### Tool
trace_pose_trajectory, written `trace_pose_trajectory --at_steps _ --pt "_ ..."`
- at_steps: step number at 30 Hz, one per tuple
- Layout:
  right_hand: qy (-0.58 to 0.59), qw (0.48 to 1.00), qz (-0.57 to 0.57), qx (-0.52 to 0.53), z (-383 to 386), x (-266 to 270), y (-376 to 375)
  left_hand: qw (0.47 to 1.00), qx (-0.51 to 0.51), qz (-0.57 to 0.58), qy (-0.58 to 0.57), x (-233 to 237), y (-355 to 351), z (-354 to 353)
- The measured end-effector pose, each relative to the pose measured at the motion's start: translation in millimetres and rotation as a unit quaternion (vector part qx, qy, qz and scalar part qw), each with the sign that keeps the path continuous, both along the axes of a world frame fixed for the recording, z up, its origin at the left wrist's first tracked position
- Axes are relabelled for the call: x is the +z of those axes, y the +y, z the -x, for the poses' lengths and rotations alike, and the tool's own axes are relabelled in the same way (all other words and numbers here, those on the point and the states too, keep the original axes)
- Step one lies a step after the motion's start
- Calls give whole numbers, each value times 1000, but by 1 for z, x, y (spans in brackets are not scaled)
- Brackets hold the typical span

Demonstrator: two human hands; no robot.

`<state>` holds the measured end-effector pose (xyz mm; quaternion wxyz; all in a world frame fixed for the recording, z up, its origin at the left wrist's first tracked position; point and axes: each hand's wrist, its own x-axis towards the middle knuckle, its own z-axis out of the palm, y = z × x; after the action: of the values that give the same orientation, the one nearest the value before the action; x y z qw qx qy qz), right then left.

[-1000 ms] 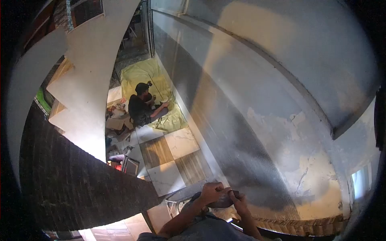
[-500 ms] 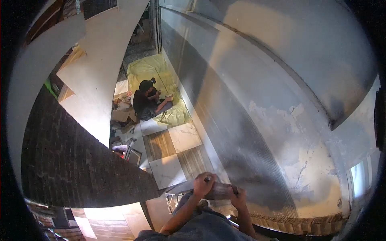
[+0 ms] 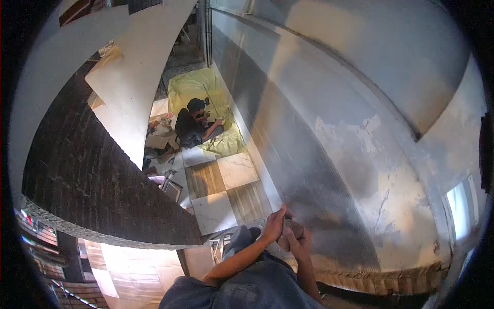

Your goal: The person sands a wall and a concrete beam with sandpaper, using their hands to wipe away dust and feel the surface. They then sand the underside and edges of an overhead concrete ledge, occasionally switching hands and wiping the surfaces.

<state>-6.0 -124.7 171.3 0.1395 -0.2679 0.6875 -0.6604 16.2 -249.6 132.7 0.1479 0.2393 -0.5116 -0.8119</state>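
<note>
Close in front of my body, both hands hold a small brownish-grey sheet [image 3: 294,227], which looks folded or bunched; I cannot make out its exact kind. My left hand [image 3: 274,226] grips it from the left with the fingers pointing up. Against its lower right side my right hand [image 3: 299,244] is closed, the thumb pressed on it. Beyond my hands rises a patchy plastered wall [image 3: 355,175], grey with paler, worn areas.
Below, another person [image 3: 193,126] sits on a yellow sheet [image 3: 190,82] beside the wall, near assorted items on the floor. Checkered tiles [image 3: 211,211] cover that floor. A dark, ridged sloping surface [image 3: 98,180] fills the left. A rough ledge [image 3: 381,280] runs along the lower right.
The sheet was stretched between my two hands; now the hands are together and it is more compact. My view has shifted slightly, and more of my legs shows.
</note>
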Motion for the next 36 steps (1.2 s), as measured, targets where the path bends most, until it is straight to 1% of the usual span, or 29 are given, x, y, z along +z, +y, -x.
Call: trace_pose_trajectory --at_steps 1,2,3,4,5,6,7,8,9,10,12,14,16,17,19,20,21,23,24,25,26,27,29,30,31,32,33,35,36 --pt "-8 1000 2 -7 -4 -1 6 998 33 45 -24 2 6 0" --pt "22 999 -32 -11 -6 5 8 993 63 90 -51 4 12 -2" --pt "50 996 -67 -15 -9 9 11 992 55 92 -62 5 18 -4" --pt "11 998 -58 -26 -13 13 13 990 61 114 -55 5 23 -4" --pt "7 998 -54 -29 -14 13 13 987 71 139 -41 8 23 2" --pt "34 997 -30 -57 -14 13 13 982 104 155 -2 22 27 3" --pt "61 995 -8 -85 -15 12 15 982 101 157 -4 24 29 3" --pt "60 994 -6 -88 -15 15 19 977 100 184 -35 26 28 4" --pt "75 992 -43 -89 -15 20 27 971 98 210 -65 28 29 5" --pt "89 989 -81 -89 -15 21 35 971 95 210 -65 30 30 6" --pt "96 983 -105 -112 -12 -9 57 961 75 260 -61 33 31 6" --pt "101 977 -129 -134 -14 -18 61 959 75 267 -51 32 39 8" --pt "132 949 -144 -247 -20 -10 55 959 62 276 -24 34 44 6" --pt "132 949 -142 -249 -17 -8 52 959 60 277 -23 30 44 8" --pt "165 940 -139 -264 -13 -7 39 970 70 233 -10 27 41 6" --pt "164 941 -136 -262 -11 -9 33 969 18 230 -91 26 35 3" --pt "142 947 -158 -242 -6 -12 28 968 23 232 -91 14 31 2" --pt "126 952 -180 -212 7 -31 18 974 29 219 -47 -30 24 4" --pt "149 951 -224 -150 14 -50 16 971 -15 219 -96 -42 16 -3" --pt "172 945 -263 -88 19 -61 14 972 -5 213 -97 -58 17 -8" --pt "174 946 -262 -75 21 -60 6 963 -10 252 -99 -75 18 -13" --pt "256 922 -280 -81 21 -39 -5 953 -30 282 -103 -98 14 -9" --pt "211 922 -317 -71 22 -35 -12 935 -85 321 -123 -139 7 0" --pt "208 921 -319 -83 21 -42 -13 945 -202 134 -221 -123 -8 10" --pt "162 928 -327 -77 21 -52 -13 942 -213 135 -219 -128 -11 12" --pt "114 932 -336 -68 18 -61 -10 952 -242 80 -167 -133 -8 8" --pt "109 931 -339 -78 15 -71 -6 956 -269 25 -114 -137 -9 7" --pt "47 953 -287 -91 7 -92 3 951 -289 53 -93 -123 -11 7" --pt "-21 982 -147 -117 6 -37 -20 931 -332 83 -126 -116 -11 10"
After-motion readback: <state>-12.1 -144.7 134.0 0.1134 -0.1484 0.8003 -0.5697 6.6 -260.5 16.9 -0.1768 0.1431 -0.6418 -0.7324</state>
